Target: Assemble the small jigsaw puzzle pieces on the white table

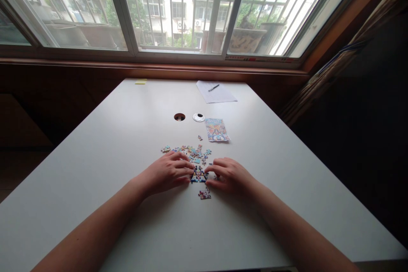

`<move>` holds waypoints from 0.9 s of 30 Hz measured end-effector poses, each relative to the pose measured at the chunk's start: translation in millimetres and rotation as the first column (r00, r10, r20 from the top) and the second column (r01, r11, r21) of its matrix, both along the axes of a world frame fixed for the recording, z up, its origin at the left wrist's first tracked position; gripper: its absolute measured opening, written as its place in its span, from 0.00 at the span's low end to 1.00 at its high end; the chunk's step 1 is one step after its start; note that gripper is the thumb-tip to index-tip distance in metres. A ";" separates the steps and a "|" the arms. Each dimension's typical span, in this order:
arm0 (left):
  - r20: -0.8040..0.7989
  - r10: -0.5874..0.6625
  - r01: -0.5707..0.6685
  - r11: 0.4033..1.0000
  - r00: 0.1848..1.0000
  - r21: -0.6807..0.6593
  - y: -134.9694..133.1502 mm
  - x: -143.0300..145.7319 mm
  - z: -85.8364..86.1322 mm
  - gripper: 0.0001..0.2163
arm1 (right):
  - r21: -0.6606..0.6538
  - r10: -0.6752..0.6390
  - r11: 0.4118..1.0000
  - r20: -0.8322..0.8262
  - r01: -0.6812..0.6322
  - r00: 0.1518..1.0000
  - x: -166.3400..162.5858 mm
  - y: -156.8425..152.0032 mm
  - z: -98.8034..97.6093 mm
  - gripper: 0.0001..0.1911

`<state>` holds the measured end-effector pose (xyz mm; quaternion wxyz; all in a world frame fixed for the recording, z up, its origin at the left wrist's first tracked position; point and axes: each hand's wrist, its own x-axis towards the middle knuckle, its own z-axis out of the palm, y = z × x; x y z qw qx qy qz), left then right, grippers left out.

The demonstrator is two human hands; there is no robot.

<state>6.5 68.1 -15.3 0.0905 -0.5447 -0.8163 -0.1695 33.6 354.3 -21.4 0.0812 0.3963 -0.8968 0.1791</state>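
A small joined section of jigsaw puzzle [199, 175] with dark blue markings lies on the white table between my hands. My left hand [170, 171] holds its left edge with curled fingers and thumb. Index finger and thumb of my right hand [230, 174] grip the right edge. Just beyond lies a spread of loose jigsaw pieces [195, 153], partly hidden behind my left fingers. Nearer to me is another small joined cluster of pieces [204, 194], apart from the section. A few pieces are partly covered by my right hand.
The printed picture sheet [217, 130] lies beyond my right hand, with a single loose piece [200, 137] to its left. Further back are a round cable hole [179, 117], its cover [199, 117], white paper [207, 94] with a pen [213, 87], and yellow notes [140, 81].
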 end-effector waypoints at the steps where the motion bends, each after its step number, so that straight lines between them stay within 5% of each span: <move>1: 0.005 -0.001 0.001 1.000 1.000 -0.001 -0.1 -0.1 0.2 0.12 | -0.004 0.001 1.000 -0.003 -0.001 1.000 0.0 -0.1 0.2 0.12; 27: 0.031 -0.065 0.063 0.996 0.997 0.061 0.9 -2.9 -0.3 0.10 | -0.050 0.013 0.999 -0.008 -0.013 1.000 -1.3 -0.2 -2.5 0.12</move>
